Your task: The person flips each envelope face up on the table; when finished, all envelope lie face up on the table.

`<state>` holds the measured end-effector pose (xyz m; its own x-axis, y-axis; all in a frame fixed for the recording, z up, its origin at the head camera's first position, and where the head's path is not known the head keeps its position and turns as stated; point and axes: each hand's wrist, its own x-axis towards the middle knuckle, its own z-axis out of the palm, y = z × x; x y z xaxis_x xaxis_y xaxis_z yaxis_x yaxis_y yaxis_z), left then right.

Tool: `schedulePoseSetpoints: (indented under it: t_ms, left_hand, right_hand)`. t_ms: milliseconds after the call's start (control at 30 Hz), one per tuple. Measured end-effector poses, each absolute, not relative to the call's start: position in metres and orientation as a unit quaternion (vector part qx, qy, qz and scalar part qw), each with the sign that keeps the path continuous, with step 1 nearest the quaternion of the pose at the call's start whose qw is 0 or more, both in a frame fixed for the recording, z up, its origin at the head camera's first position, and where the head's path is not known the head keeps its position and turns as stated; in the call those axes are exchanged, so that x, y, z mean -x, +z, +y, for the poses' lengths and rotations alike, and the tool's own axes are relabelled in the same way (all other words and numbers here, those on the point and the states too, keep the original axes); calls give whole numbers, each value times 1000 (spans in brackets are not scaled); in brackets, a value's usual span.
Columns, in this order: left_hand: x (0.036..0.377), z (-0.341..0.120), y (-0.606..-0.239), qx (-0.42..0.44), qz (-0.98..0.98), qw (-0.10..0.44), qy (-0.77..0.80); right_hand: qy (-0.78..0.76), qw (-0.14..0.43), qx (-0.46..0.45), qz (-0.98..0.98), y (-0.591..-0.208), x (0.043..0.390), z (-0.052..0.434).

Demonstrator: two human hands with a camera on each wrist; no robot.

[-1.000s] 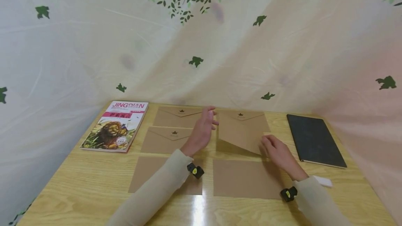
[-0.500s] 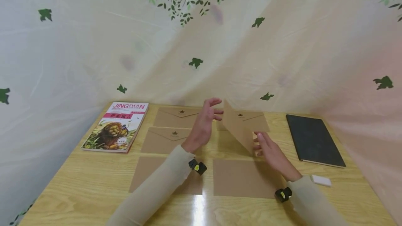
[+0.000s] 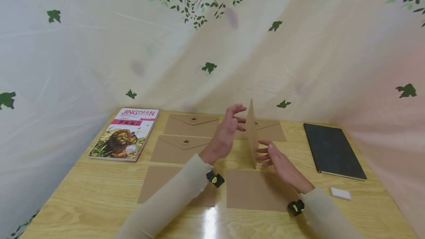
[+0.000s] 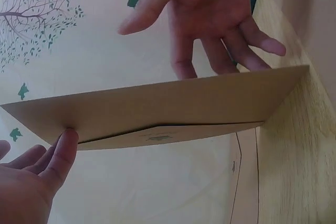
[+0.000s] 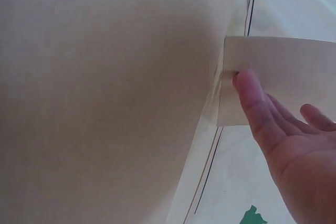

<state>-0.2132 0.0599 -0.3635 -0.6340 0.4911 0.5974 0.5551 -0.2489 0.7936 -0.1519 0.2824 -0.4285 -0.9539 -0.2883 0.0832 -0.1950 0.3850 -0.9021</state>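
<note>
A brown paper envelope [image 3: 251, 135] stands almost on edge above the right half of the table, seen edge-on from my head. My left hand [image 3: 229, 132] is on its left side, fingers extended; in the left wrist view a fingertip touches its flap side [image 4: 157, 114]. Across from it, my right hand [image 3: 280, 161] has its fingers loosely extended against the envelope's other side. In the right wrist view a fingertip of the right hand [image 5: 289, 135] meets a brown paper face. Whether any thumb pinches the envelope, I cannot tell.
Several more brown envelopes lie flat: flap-up ones at the back [image 3: 191, 124], plain ones in front [image 3: 257, 189]. A magazine [image 3: 124, 134] lies left, a dark notebook [image 3: 333, 150] right. A small white block [image 3: 340, 193] is near my right sleeve. A patterned curtain [image 3: 149, 47] hangs behind.
The envelope has turned from lying tilted with its near edge raised to standing nearly on edge. My right hand has moved left and opened its fingers from the corner; the left hand has shifted right.
</note>
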Motion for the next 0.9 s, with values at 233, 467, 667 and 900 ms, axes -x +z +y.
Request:
schedulePoseSetpoints:
  t_ms: [233,467,667,900]
  left_hand:
    - [194,59,-343,430,-630,-11,-647]
    - [205,68,-362,436,-636,5,-637]
    - [209,77,-370,454,-638,16,-622]
    - [206,83,-375,477,-653,1,-589]
  right_hand:
    - [-534,-12,181,826,-413,148,285]
    - [-539,-72,246,802,-389,151,285]
    - [-555,-69,281,780,-380,155,283]
    - [-546,-92,267,788,-374,154,284]
